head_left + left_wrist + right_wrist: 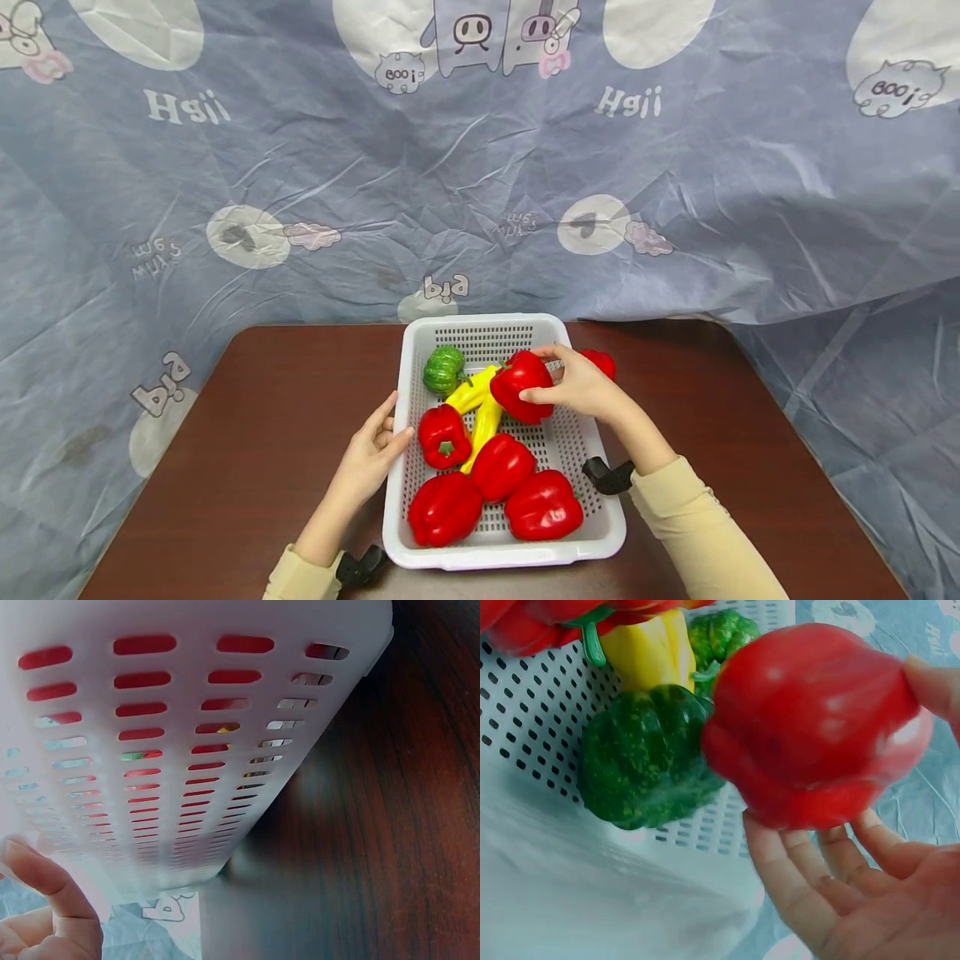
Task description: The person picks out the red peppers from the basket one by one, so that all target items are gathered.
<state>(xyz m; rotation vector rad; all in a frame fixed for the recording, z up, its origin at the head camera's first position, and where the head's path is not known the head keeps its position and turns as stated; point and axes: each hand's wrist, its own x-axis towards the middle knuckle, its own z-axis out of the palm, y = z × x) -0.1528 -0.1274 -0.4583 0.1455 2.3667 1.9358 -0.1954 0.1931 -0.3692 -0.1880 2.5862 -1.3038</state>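
Observation:
My right hand (581, 383) grips a red bell pepper (522, 385), thumb on one side and fingers on the other, over the right part of a white perforated basket (504, 557). In the right wrist view this pepper (817, 727) is tilted and held above the basket's contents. My left hand (367, 454) holds the basket's left rim, its thumb lying over the edge. The left wrist view shows part of that hand (60, 915) beside the slotted wall (180, 697). Inside the basket lie several other red peppers (445, 508), two long yellow vegetables (486, 421) and a green pumpkin (444, 369).
A dark green pumpkin (645, 757) in the basket shows in the right wrist view; the head view hides it. Another red pepper (599, 363) sits beyond the basket's right side, partly behind my hand. The brown table (247, 450) meets a grey-blue printed cloth (480, 167) at the back.

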